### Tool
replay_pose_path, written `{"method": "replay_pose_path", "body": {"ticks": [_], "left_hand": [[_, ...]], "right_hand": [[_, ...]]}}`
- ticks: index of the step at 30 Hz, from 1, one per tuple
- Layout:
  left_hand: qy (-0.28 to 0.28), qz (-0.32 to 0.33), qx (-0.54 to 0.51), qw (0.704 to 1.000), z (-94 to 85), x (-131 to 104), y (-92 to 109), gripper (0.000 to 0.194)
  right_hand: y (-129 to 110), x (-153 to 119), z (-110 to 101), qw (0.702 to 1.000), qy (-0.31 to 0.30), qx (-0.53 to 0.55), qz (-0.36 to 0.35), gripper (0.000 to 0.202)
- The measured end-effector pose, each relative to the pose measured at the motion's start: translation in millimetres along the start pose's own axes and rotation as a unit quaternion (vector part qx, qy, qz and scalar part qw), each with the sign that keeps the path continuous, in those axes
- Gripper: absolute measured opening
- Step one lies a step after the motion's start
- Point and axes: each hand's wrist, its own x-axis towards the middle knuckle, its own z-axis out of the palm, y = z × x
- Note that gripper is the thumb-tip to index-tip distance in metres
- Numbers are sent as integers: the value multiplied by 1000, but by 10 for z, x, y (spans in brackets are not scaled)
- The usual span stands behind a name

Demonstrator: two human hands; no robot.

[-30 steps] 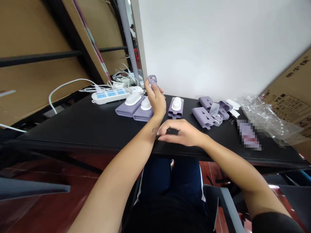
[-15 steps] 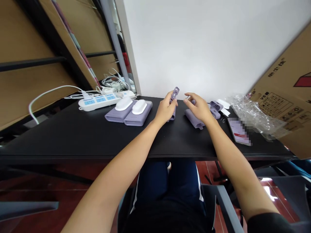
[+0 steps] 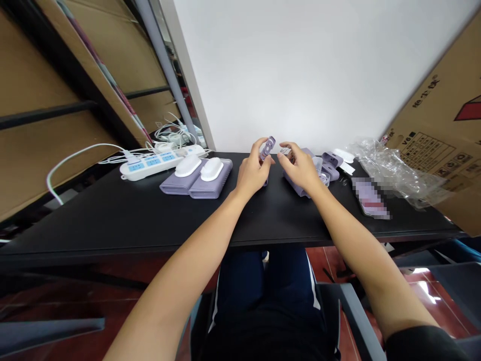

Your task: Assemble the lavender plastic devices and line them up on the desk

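Observation:
My left hand (image 3: 251, 171) is closed around a small purple plastic part (image 3: 268, 146) with round openings, tilted up above the table. Just beside it, my right hand (image 3: 303, 168) pinches a small, thin, shiny piece (image 3: 284, 150), too small to name. A gap separates the fingertips of the two hands. Beneath my left fingers another purple item shows only in part. Under and behind my right hand lie a purple casing (image 3: 294, 186) and more purple parts (image 3: 331, 163), partly hidden by the hand.
To the left, two purple cases (image 3: 205, 192) lie side by side, each topped by a white oval piece (image 3: 211, 169). Behind them is a white power strip (image 3: 150, 164) with cables. A phone (image 3: 370, 198), clear plastic wrap (image 3: 398, 170) and a cardboard box (image 3: 439, 150) are on the right.
My right hand has moved left, closer to the purple part in my left hand. The purple part is turned more toward me. The camera view has shifted slightly.

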Motion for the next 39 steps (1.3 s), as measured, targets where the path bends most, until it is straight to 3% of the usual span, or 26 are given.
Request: {"method": "replay_pose_path", "body": {"ticks": [7, 18, 23, 28, 39], "left_hand": [[-8, 12, 39, 999, -8, -7, 29, 57], [-1, 19, 59, 998, -13, 14, 39, 46], [-1, 15, 77, 997, -27, 20, 61, 38], [-2, 29, 81, 996, -20, 6, 64, 36], [-4, 38, 95, 995, -11, 3, 71, 34]], "right_hand": [[28, -12, 54, 999, -38, -22, 25, 35], [-7, -28, 38, 998, -17, 31, -55, 41], [16, -32, 81, 993, 3, 111, -26, 45], [47, -36, 150, 982, 0, 190, -12, 37], [34, -41, 185, 983, 5, 185, 7, 38]]}}
